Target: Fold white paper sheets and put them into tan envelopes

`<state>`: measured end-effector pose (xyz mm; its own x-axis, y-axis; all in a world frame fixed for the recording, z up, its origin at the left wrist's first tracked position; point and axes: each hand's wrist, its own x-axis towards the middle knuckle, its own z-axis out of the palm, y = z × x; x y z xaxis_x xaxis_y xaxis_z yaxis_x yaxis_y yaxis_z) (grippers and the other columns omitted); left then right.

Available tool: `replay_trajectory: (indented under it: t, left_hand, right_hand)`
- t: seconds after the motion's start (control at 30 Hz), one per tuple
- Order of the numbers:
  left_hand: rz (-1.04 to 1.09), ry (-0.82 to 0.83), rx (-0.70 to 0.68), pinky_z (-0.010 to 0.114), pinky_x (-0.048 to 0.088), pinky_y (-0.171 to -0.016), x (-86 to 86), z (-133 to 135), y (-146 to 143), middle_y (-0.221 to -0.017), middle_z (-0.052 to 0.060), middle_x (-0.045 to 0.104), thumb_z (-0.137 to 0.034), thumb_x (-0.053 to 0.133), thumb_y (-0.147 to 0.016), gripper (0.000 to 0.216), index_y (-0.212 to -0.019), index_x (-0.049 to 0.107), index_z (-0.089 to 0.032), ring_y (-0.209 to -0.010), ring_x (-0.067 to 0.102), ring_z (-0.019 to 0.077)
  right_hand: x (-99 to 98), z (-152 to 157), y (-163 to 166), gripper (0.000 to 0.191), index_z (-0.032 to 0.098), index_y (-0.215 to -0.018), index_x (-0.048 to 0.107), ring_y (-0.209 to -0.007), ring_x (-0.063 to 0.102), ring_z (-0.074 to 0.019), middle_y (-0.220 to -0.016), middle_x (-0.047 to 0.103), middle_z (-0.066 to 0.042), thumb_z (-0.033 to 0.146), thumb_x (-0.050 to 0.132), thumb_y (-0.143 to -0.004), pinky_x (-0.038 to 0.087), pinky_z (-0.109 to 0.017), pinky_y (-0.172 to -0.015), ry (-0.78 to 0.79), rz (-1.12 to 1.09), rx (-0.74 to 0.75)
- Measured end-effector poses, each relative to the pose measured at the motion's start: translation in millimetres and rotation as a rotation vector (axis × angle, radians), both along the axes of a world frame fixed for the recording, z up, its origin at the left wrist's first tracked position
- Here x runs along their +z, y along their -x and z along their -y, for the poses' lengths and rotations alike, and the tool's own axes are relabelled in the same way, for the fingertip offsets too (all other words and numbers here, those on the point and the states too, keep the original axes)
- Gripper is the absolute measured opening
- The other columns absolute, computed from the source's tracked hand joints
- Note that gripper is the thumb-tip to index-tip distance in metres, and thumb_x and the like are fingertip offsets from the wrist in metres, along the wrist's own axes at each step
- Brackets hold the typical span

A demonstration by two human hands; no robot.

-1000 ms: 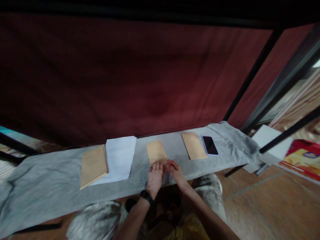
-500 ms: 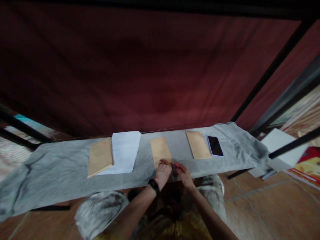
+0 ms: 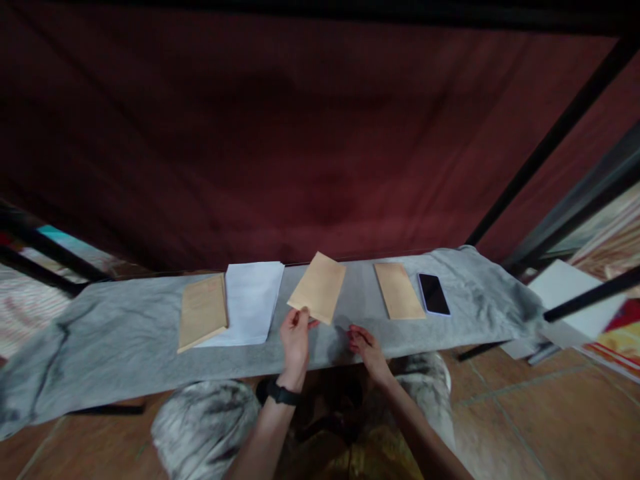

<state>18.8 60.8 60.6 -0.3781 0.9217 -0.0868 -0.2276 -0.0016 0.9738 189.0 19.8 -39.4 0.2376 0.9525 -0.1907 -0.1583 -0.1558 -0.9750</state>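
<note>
While the left hand (image 3: 296,337) pinches a brown envelope (image 3: 321,285), the right hand (image 3: 369,348), empty, hangs by the desk's (image 3: 125,333) front edge; white sheets (image 3: 253,300) lie unheld.

No text, label, brand, number or sign can be read in the scene. Faint marks near the top of a brown envelope (image 3: 203,313), in the lower left of the frame, are too blurred to make out. A red-and-yellow printed item (image 3: 620,337) at the lower right edge is blurred and cropped, any wording on it illegible. No characters can be made out on the raised tan envelope (image 3: 320,287) at lower center, the white sheets (image 3: 253,303) to its left, or the dark-screened phone (image 3: 434,294) at lower right.
</note>
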Motion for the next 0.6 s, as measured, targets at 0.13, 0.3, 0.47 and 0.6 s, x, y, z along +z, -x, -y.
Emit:
replay_trajectory:
  t: [0.13, 0.3, 0.47, 0.6]
  left_hand:
    - [0.308, 0.168, 0.092, 0.031, 0.06, -0.067, -46.7, 33, -19, -0.065, -0.003, 0.063, -0.038, 0.083, -0.062, 0.034, -0.069, 0.057, -0.017, -0.059, 0.064, 0.0118]
    - [0.427, 0.377, -0.021, 0.031, 0.062, -0.067, -70.6, 48, -35, -0.064, 0.003, 0.069, -0.029, 0.083, -0.068, 0.028, -0.067, 0.057, -0.016, -0.06, 0.07, 0.0154]
    - [0.22, 0.478, -0.272, 0.036, 0.061, -0.062, -75.1, 55, -31, -0.067, 0.01, 0.071, -0.05, 0.068, -0.083, 0.037, -0.073, 0.063, -0.014, -0.058, 0.07, 0.0201]
    - [-0.474, 0.079, -0.443, 0.045, 0.059, -0.087, -78.5, 62, -31, -0.096, 0.013, 0.075, -0.047, 0.048, -0.095, 0.037, -0.094, 0.07, -0.017, -0.092, 0.073, 0.0258]
  right_hand:
    - [3.8, 1, 15, 0.053, 0.021, -0.105, 0.069, -0.071, 0.068, -0.0223, -0.093, 0.073, -0.009, 0.066, 0.059, -0.079, 0.06, -0.037, -0.063, 0.051, -0.05, 0.08]
    - [2.1, 0, 15, 0.057, 0.02, -0.115, 0.064, -0.058, 0.062, -0.0182, -0.072, 0.068, 0.0, 0.056, 0.068, -0.071, 0.057, -0.033, -0.055, 0.025, -0.021, 0.074]
    - [-2.2, -7, -3, 0.053, 0.016, -0.123, 0.06, -0.052, 0.059, -0.0185, -0.065, 0.065, 0.0, 0.047, 0.059, -0.08, 0.052, -0.031, -0.05, -0.029, 0.246, 0.023]
    - [-7.6, -3, -13, 0.041, 0.018, -0.125, 0.061, -0.077, 0.07, -0.0252, -0.093, 0.073, -0.011, 0.034, 0.045, -0.091, 0.055, -0.037, -0.07, -0.164, 0.733, 0.039]
